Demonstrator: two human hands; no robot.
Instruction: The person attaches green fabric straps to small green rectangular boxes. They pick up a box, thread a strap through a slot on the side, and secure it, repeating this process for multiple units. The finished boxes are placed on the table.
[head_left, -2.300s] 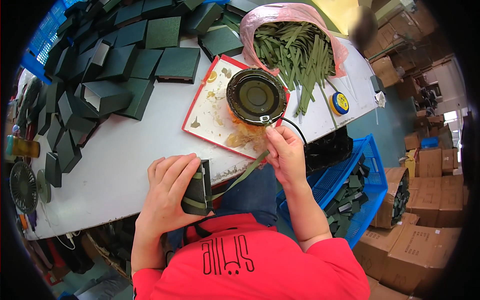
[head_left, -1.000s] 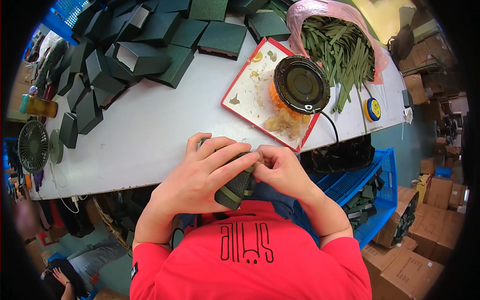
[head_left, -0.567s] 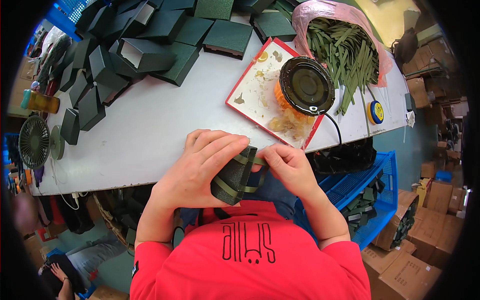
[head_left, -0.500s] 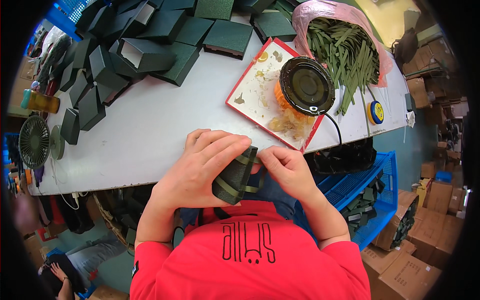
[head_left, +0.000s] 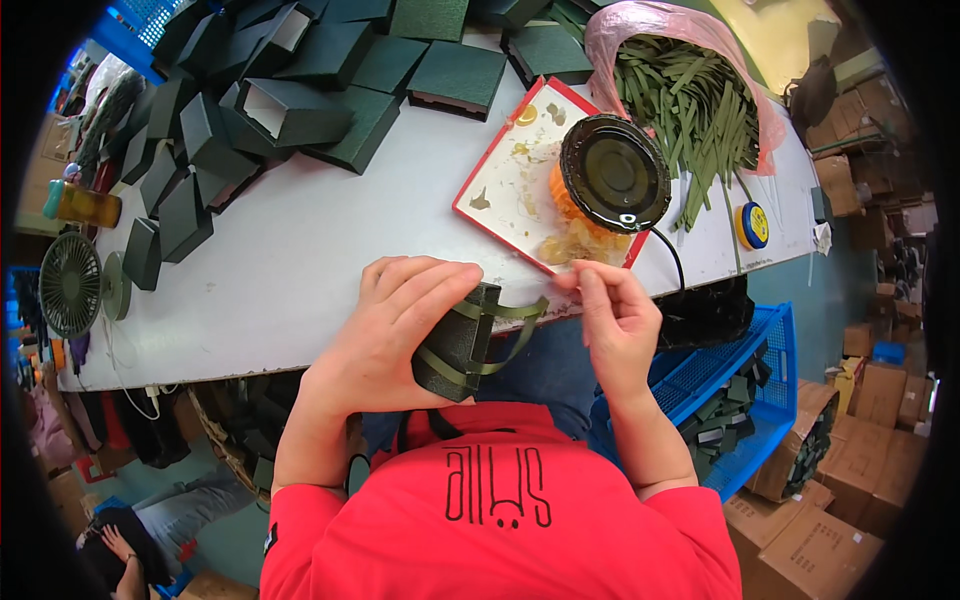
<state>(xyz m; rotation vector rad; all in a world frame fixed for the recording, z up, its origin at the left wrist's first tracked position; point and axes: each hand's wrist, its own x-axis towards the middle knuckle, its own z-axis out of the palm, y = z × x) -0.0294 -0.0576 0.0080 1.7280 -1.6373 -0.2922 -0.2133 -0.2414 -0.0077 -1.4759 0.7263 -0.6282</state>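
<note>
Box [head_left: 452, 345] sat gripped in the curled left hand [head_left: 395, 335]; at 3 o'clock, the right hand [head_left: 615, 325] pinched its ribbon [head_left: 515, 325].

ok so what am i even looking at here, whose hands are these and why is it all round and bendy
This is one picture from a wide fisheye camera worn on a person's head, looking down; that lens bends the straight edges. The two bare hands belong to the wearer in the red shirt. The left hand grips a small dark green box with an olive ribbon strip looped on it. The right hand pinches near that strip's end with its fingers. On the white table lie many dark green boxes, a red-rimmed tray with a round black pot, and a pink bag of green strips.
</note>
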